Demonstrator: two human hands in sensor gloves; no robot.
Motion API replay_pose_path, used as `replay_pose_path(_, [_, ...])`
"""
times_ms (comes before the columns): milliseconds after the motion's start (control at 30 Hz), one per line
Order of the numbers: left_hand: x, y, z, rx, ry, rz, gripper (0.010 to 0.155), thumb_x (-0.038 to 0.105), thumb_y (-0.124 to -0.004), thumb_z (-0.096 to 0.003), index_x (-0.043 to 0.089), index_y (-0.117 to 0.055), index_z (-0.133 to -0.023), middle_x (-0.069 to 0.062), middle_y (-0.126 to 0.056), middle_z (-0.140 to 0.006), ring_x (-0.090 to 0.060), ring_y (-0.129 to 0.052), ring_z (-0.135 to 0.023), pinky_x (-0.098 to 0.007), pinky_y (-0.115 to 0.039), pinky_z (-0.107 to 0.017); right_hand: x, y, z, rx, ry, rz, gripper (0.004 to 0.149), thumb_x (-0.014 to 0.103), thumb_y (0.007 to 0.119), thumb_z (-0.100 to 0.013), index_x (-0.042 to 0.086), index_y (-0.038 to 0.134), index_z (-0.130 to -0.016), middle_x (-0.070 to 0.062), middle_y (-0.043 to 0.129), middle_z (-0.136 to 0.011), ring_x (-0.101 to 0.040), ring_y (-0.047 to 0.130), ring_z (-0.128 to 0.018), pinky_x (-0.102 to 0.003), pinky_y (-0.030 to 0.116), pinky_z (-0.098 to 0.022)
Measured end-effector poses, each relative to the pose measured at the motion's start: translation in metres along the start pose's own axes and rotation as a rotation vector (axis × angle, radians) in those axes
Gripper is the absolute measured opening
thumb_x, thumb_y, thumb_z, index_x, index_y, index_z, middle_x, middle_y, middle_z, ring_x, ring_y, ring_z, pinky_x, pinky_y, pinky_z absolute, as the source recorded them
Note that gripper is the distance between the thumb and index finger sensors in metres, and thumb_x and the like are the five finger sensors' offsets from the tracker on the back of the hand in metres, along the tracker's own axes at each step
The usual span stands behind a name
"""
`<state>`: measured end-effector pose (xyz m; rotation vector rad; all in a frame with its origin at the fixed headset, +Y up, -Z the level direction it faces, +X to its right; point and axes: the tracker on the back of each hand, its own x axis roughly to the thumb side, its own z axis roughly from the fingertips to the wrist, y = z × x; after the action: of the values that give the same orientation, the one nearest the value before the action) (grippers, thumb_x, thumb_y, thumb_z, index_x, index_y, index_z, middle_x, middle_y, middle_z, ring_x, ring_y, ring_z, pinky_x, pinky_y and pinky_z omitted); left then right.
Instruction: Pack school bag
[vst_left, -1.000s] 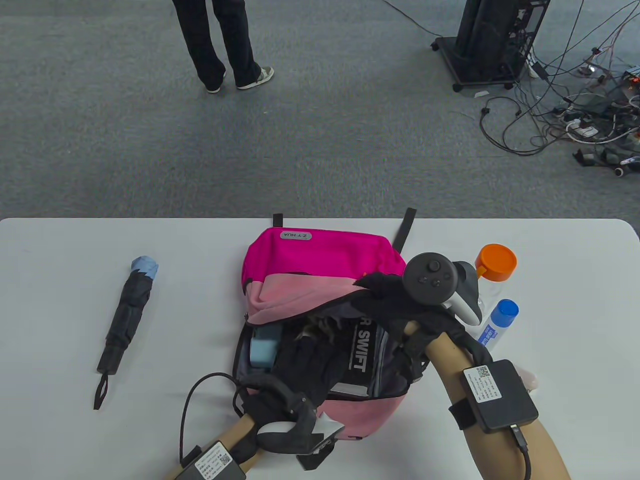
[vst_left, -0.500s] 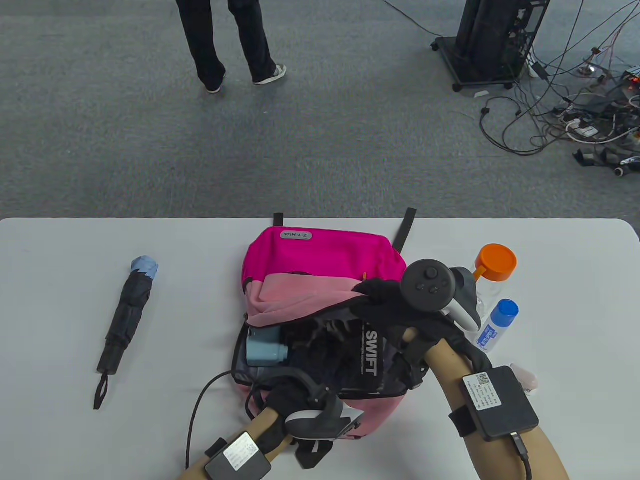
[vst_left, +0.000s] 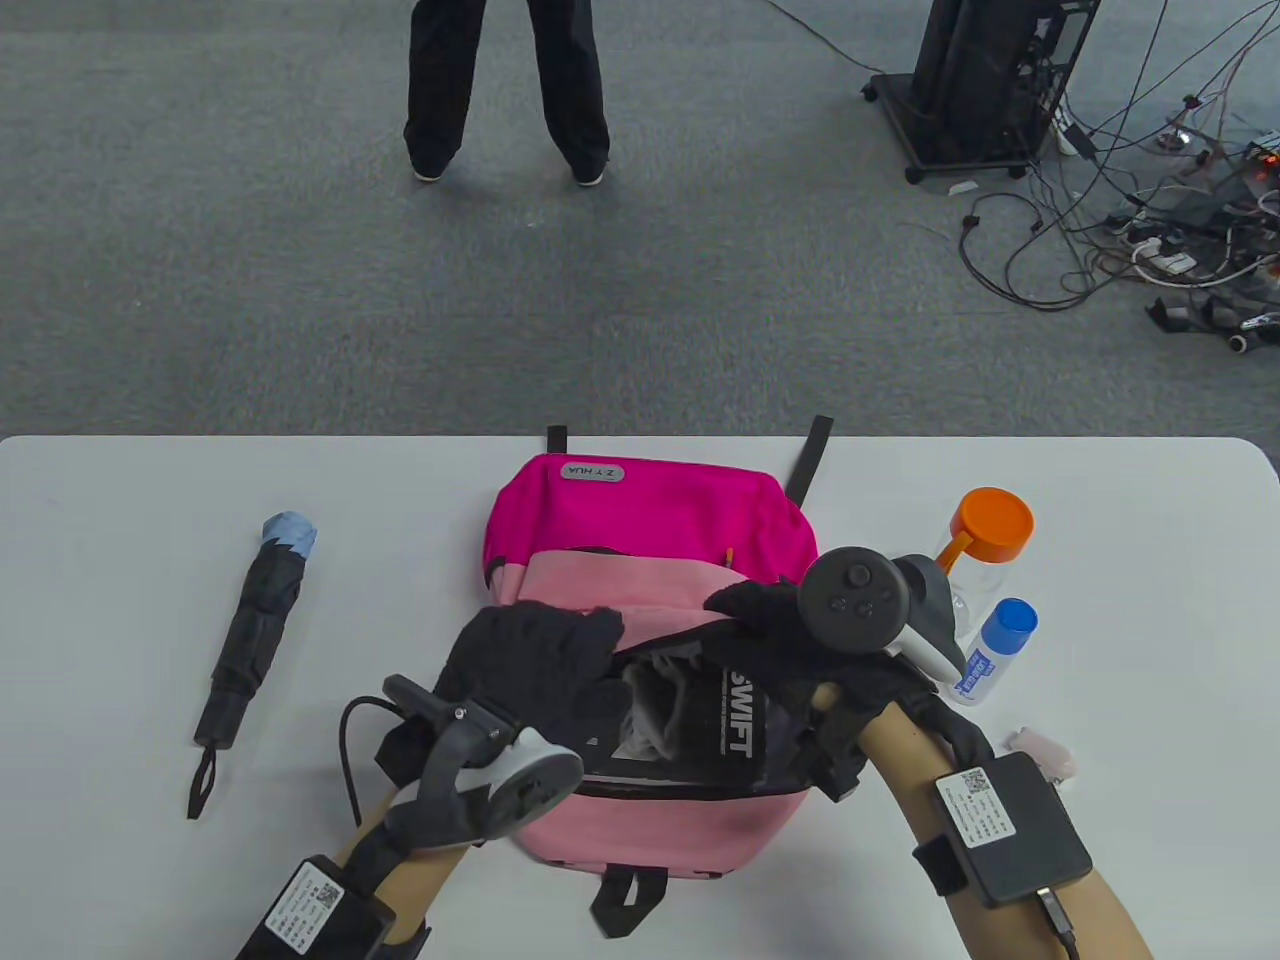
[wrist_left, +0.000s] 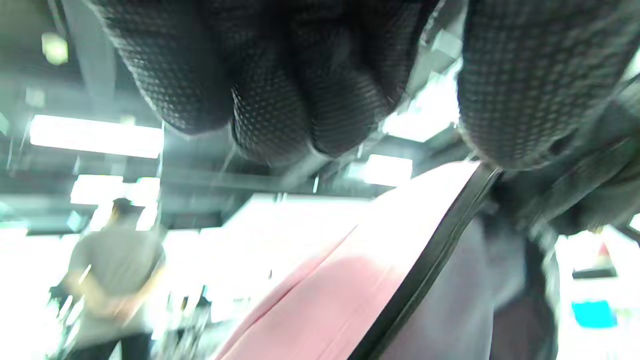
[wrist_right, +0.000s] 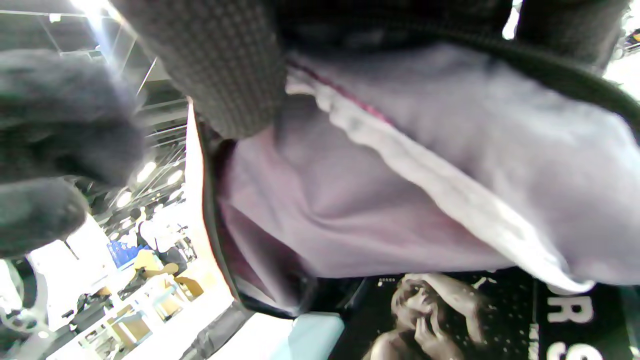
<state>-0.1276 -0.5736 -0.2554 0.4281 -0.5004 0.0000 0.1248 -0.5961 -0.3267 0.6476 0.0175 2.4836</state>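
The pink school bag (vst_left: 640, 510) lies open in the middle of the white table (vst_left: 120, 520). A black book with the word SWIFT (vst_left: 738, 722) sits inside it, next to grey cloth (vst_left: 655, 700). My left hand (vst_left: 540, 645) lies on the left end of the opening, and its fingers (wrist_left: 280, 100) curl at the pink flap's zipper edge (wrist_left: 430, 260). My right hand (vst_left: 760, 610) grips the right edge of the opening, with its fingers (wrist_right: 225, 75) over the grey lining (wrist_right: 400, 190). The book (wrist_right: 450, 320) and a light blue thing (wrist_right: 315, 335) show below the lining.
A folded black umbrella (vst_left: 250, 640) lies at the left of the table. A clear bottle with an orange cap (vst_left: 990, 525), a blue-capped glue stick (vst_left: 990, 645) and a small pink thing (vst_left: 1045, 752) lie right of the bag. A person stands beyond the table.
My left hand came out of the bag and moved up and left onto the flap's edge, covering the light blue thing. The opening has narrowed. My right hand stays on the right edge.
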Motion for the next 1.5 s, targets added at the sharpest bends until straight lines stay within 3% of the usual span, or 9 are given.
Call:
replay_pose_path(67, [-0.001, -0.014, -0.010, -0.336, 0.007, -0.040, 0.107, 0.063, -0.094, -0.0359, 0.021, -0.043, -0.120, -0.016, -0.055, -0.129, -0.051, -0.062, -0.115, -0.068, -0.068, -0.079, 0.005, 0.003, 0.006, 0.003, -0.022, 0.040, 0.046, 0.033, 0.088, -0.048, 0.007, 0.087, -0.086, -0.021, 0.099, -0.081, -0.049, 0.098, -0.076, -0.076, 0.076, -0.056])
replay_pose_path(233, [0.010, -0.054, -0.015, -0.381, -0.098, -0.073, 0.106, 0.063, -0.094, -0.0352, 0.020, -0.045, -0.119, -0.015, -0.062, -0.126, -0.046, -0.078, -0.108, -0.063, -0.078, -0.074, 0.014, 0.015, 0.020, 0.040, -0.077, 0.133, 0.049, 0.036, 0.089, -0.047, 0.008, 0.088, -0.088, -0.022, 0.099, -0.082, -0.049, 0.097, -0.077, -0.077, 0.076, -0.056])
replay_pose_path(367, [0.022, -0.086, -0.019, -0.575, -0.156, 0.006, 0.086, 0.062, -0.095, -0.0361, 0.018, -0.074, -0.107, -0.014, -0.088, -0.110, -0.028, -0.109, -0.068, -0.045, -0.096, -0.052, 0.019, 0.036, 0.035, 0.306, -0.112, 0.226, 0.053, 0.040, 0.086, -0.049, 0.009, 0.086, -0.092, -0.024, 0.095, -0.088, -0.050, 0.094, -0.081, -0.078, 0.074, -0.058])
replay_pose_path(533, [0.040, -0.120, -0.015, -0.768, -0.185, -0.086, 0.115, 0.068, -0.091, -0.0365, 0.020, -0.028, -0.119, -0.027, -0.046, -0.126, -0.032, -0.105, -0.073, -0.045, -0.096, -0.053, 0.016, 0.046, 0.045, 0.565, -0.092, 0.204, 0.055, 0.039, 0.083, -0.050, 0.007, 0.082, -0.095, -0.028, 0.091, -0.093, -0.050, 0.097, -0.078, -0.075, 0.073, -0.060])
replay_pose_path(600, [0.049, -0.136, -0.009, -0.853, -0.161, -0.135, 0.122, 0.070, -0.086, -0.0397, 0.015, -0.007, -0.114, -0.033, -0.034, -0.124, -0.033, -0.104, -0.069, -0.043, -0.096, -0.049, 0.007, 0.031, 0.043, 0.504, -0.067, 0.110, 0.054, 0.038, 0.082, -0.051, 0.006, 0.082, -0.095, -0.028, 0.093, -0.091, -0.049, 0.100, -0.074, -0.074, 0.075, -0.059])
replay_pose_path(733, [0.063, -0.160, 0.006, -0.855, -0.177, -0.259, 0.117, 0.067, -0.079, -0.0462, 0.014, 0.003, -0.110, -0.036, -0.024, -0.121, -0.033, -0.102, -0.066, -0.041, -0.095, -0.048, -0.021, 0.005, 0.037, 0.210, 0.112, 0.178, 0.054, 0.033, 0.082, -0.052, 0.004, 0.079, -0.097, -0.029, 0.090, -0.093, -0.051, 0.096, -0.077, -0.076, 0.074, -0.058])
replay_pose_path(933, [0.075, -0.174, 0.027, -0.784, -0.130, -0.412, 0.092, 0.051, -0.070, -0.0561, 0.014, -0.010, -0.114, -0.037, -0.032, -0.120, -0.030, -0.103, -0.063, -0.036, -0.098, -0.046, -0.082, 0.030, 0.028, 0.219, 0.385, 0.156, 0.063, 0.021, 0.078, -0.053, -0.003, 0.058, -0.107, -0.035, 0.078, -0.101, -0.057, 0.087, -0.084, -0.076, 0.072, -0.059])
replay_pose_path(1033, [0.074, -0.175, 0.033, -0.744, -0.106, -0.360, 0.087, 0.044, -0.070, -0.0569, 0.010, -0.013, -0.114, -0.038, -0.033, -0.118, -0.031, -0.103, -0.061, -0.035, -0.100, -0.045, -0.097, 0.048, 0.024, 0.081, 0.438, 0.445, 0.060, 0.015, 0.081, -0.050, -0.001, 0.063, -0.105, -0.031, 0.085, -0.096, -0.049, 0.095, -0.080, -0.069, 0.080, -0.058])
replay_pose_path(1500, [0.061, -0.170, 0.059, -0.605, -0.136, -0.203, 0.082, 0.034, -0.070, -0.0556, 0.004, -0.021, -0.113, -0.042, -0.036, -0.115, -0.032, -0.102, -0.062, -0.035, -0.102, -0.046, -0.157, 0.106, -0.018, 0.168, 0.691, 0.402, 0.091, 0.056, 0.079, -0.042, -0.002, 0.056, -0.108, -0.036, 0.071, -0.103, -0.063, 0.075, -0.090, -0.078, 0.066, -0.061])
